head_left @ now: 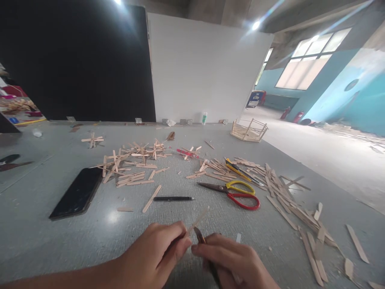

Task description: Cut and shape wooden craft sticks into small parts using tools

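Observation:
My left hand (159, 249) is at the bottom centre, fingers pinched on a thin wooden craft stick (198, 218) that points up and right. My right hand (231, 259) is beside it, fingers wrapped round a dark-handled cutting tool (200, 236) whose tip touches the stick near my left fingertips. Both hands hover just above the grey table (45, 241).
A black phone (76, 192) lies at the left. A black pen (173, 198), yellow-and-red scissors (240, 194) and a yellow utility knife (239, 170) lie ahead. Several loose sticks are scattered in piles (132, 166) and at the right (300, 212). A stick frame (249, 130) stands at the back.

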{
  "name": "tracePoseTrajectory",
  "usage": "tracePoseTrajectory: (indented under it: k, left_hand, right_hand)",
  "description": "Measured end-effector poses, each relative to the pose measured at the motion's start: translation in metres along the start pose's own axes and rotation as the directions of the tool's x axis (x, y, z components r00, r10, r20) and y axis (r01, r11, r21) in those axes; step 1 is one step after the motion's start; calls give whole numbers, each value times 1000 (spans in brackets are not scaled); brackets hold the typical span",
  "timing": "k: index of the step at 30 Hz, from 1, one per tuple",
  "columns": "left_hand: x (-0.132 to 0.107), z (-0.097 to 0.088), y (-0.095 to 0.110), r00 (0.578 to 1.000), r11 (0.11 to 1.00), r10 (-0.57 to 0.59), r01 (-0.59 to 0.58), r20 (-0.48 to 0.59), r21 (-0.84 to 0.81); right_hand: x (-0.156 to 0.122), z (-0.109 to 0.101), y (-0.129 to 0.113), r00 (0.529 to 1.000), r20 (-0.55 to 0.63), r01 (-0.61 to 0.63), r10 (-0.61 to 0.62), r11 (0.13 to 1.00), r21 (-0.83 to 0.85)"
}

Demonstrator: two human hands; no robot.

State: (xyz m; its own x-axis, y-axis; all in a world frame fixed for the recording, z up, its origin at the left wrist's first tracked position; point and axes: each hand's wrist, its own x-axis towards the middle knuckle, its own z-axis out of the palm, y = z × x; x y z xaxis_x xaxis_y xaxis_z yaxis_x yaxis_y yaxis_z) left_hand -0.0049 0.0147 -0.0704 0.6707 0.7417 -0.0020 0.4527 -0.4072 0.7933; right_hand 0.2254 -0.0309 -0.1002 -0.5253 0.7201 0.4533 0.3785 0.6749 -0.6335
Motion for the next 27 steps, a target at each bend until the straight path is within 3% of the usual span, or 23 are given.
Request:
tracePoseTrajectory:
  k: [2,5,10,14,18,22,27]
  left_hand:
    - [4,3,-8,1000,1000,-20,20,2,-5]
    - [7,10,-18,999,999,-30,29,-29,-36]
    - [10,21,-37,997,1000,30,-30,-74,-3]
    - [10,22,-45,995,997,44,-37,-93,70]
    - [12,13,-40,989,992,38,-20,-143,122]
    - [14,-1,-34,985,988,9,17,-172,153]
    - [17,1,-38,997,958,-54,69,-63,279]
  right_hand:
    - [1,4,6,987,-57,-141,147,985,100]
    - [0,6,9,947,-86,-301,308,950,83]
    - [-4,10,15,920,-123,-375,371,927,-8]
    - [-3,12,21,939,-155,-321,306,943,-86]
    - [-1,3,25,961,-200,-233,191,949,-212]
    - [-5,-6,26,997,-41,-71,58,870,-489]
    - [-9,-2,21,987,161,111,-4,742,-661]
